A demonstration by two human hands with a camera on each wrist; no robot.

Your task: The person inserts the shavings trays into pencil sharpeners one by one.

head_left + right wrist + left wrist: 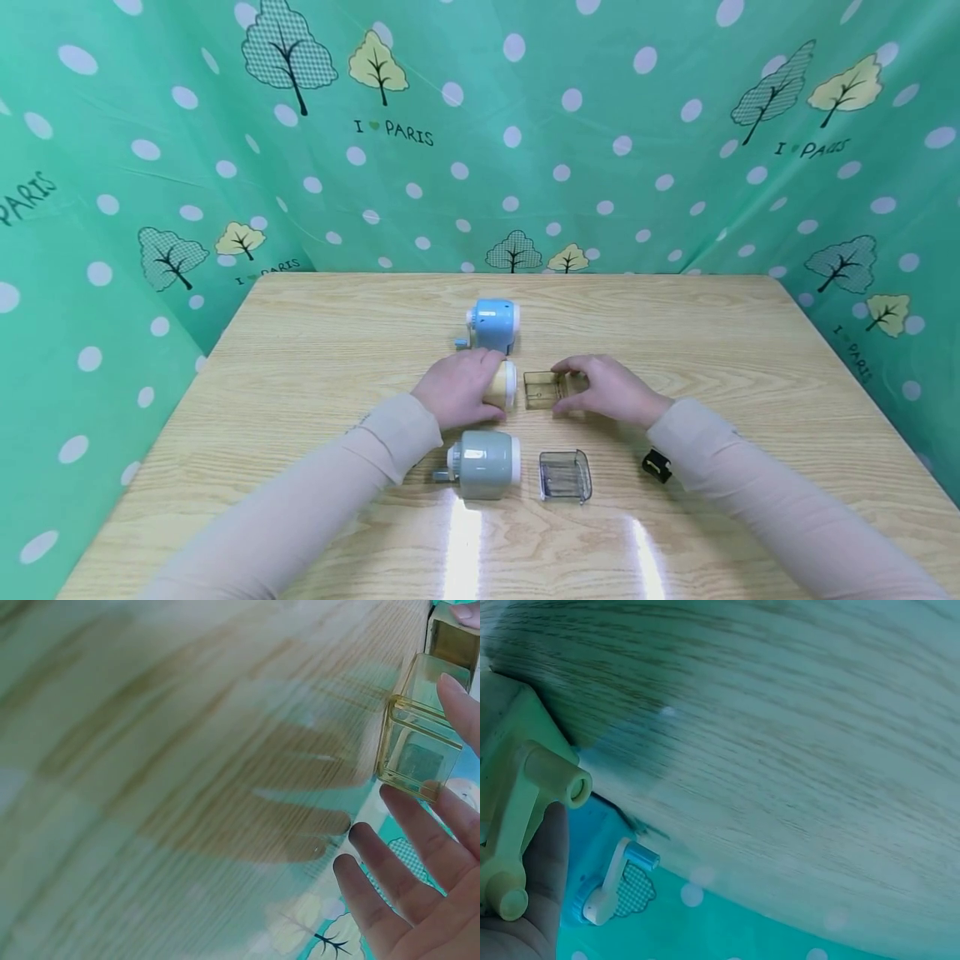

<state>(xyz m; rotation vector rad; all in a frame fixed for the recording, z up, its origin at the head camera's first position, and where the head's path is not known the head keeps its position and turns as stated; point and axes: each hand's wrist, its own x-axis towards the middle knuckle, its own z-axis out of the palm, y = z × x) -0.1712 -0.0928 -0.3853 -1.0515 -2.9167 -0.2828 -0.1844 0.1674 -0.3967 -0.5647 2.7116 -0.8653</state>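
My left hand (459, 387) grips a yellow crank pencil sharpener (498, 388) lying on its side, its white end facing right. In the left wrist view the sharpener's yellow crank handle (514, 825) stands out beside the palm. To the right, my right hand (611, 389) pinches a clear yellowish shavings drawer (542, 390) between thumb and fingers at its right end. The right wrist view has this drawer (420, 746) resting on the table, with the other fingers spread. A narrow gap separates drawer and sharpener in the head view.
A blue sharpener (495, 323) lies behind the yellow one. Nearer me are a grey-green sharpener (486, 465) and a clear greyish drawer (565, 476). A small black object (656, 465) sits by my right sleeve. Green patterned cloth (480, 167) hangs behind the wooden table (697, 333).
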